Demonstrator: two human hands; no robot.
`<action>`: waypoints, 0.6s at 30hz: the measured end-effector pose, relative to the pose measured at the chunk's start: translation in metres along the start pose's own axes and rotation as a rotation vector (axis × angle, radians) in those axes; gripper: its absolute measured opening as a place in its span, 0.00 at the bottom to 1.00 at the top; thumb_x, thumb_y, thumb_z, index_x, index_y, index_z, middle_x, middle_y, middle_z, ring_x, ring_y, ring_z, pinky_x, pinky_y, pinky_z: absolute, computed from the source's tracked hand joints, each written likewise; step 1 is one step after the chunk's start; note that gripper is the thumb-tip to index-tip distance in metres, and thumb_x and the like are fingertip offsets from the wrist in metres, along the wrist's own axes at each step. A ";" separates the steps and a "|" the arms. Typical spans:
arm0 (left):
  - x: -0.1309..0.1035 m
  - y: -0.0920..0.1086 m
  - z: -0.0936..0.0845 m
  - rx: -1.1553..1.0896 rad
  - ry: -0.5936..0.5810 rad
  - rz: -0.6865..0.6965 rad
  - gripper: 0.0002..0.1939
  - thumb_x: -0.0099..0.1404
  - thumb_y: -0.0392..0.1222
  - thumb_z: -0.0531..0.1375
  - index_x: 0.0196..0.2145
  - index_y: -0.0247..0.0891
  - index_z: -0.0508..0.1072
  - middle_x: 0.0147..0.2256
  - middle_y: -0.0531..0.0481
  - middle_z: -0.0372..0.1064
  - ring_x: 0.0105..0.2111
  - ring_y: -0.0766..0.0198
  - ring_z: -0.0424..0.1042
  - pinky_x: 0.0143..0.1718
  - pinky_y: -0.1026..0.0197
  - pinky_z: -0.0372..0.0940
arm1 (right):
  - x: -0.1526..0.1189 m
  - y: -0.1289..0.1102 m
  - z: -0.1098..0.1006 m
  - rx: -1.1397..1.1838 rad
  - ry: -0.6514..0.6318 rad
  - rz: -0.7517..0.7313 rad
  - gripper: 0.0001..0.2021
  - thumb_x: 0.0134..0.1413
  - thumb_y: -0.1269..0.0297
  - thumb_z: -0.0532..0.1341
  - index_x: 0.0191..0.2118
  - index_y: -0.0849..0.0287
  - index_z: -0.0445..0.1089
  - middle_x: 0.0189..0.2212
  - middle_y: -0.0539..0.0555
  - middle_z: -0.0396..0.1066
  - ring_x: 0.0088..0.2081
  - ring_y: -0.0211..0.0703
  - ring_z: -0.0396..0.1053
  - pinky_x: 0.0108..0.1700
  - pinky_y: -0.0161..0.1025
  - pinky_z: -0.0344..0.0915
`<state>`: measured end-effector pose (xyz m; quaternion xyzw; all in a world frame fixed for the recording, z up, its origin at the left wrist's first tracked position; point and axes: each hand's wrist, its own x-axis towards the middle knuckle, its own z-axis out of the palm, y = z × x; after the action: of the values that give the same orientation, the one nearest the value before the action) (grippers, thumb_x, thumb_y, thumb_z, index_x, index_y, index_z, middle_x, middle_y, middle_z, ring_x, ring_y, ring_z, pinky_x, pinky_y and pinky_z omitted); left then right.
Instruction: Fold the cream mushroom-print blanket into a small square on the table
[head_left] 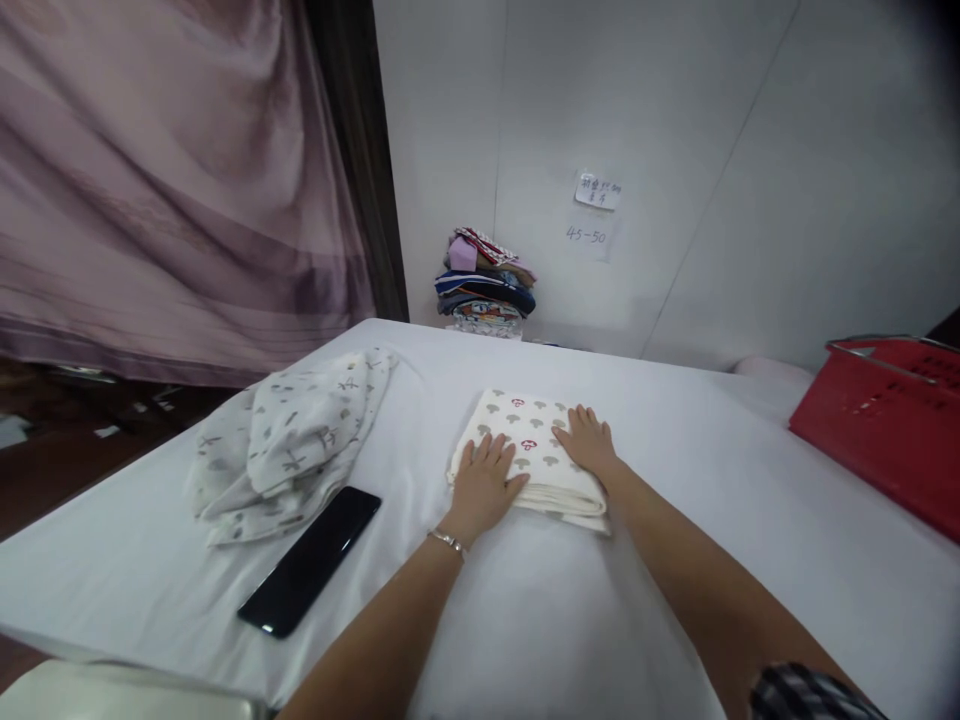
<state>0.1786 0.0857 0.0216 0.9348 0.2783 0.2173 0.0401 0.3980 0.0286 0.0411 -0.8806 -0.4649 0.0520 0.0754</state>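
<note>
A folded cream cloth [536,465] printed with grey and red mushroom shapes lies on the white-covered table [675,440]. My left hand [484,487] rests flat on its front left part, fingers spread. On its right edge lies my right hand [587,440], also flat with the fingers stretched out. Several folded layers show along the cloth's near edge. To the left sits a crumpled white cloth [289,440] with small leaf-like prints, apart from both hands. A black phone [311,562] lies beside that crumpled cloth, left of my left forearm.
A red basket [885,430] with a metal handle stands at the right edge. Behind the table a stack of folded fabrics [487,283] rises against the wall. Handwritten paper notes [596,192] hang there. A pink curtain [172,180] covers the left side.
</note>
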 end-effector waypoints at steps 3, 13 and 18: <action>0.000 0.001 -0.002 -0.001 -0.013 -0.001 0.25 0.65 0.55 0.46 0.55 0.43 0.63 0.59 0.47 0.55 0.61 0.52 0.49 0.61 0.44 0.42 | 0.008 0.007 0.011 0.029 0.003 0.027 0.33 0.58 0.47 0.42 0.64 0.62 0.45 0.65 0.57 0.34 0.65 0.51 0.30 0.60 0.57 0.36; 0.000 -0.004 -0.010 -0.190 0.022 -0.056 0.22 0.66 0.53 0.46 0.51 0.43 0.66 0.57 0.49 0.59 0.59 0.57 0.53 0.60 0.47 0.44 | -0.012 0.032 0.005 0.766 0.179 0.266 0.35 0.51 0.51 0.56 0.62 0.63 0.52 0.63 0.60 0.45 0.62 0.51 0.47 0.61 0.45 0.48; 0.005 -0.025 -0.017 -0.318 0.162 -0.407 0.20 0.66 0.49 0.48 0.51 0.38 0.67 0.56 0.44 0.60 0.58 0.57 0.55 0.58 0.53 0.51 | -0.037 0.043 -0.003 1.209 0.074 0.474 0.42 0.45 0.58 0.64 0.64 0.59 0.45 0.59 0.61 0.55 0.53 0.48 0.63 0.48 0.36 0.65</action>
<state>0.1626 0.1090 0.0343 0.8210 0.4250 0.3200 0.2070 0.4121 -0.0264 0.0371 -0.7627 -0.1440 0.2895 0.5601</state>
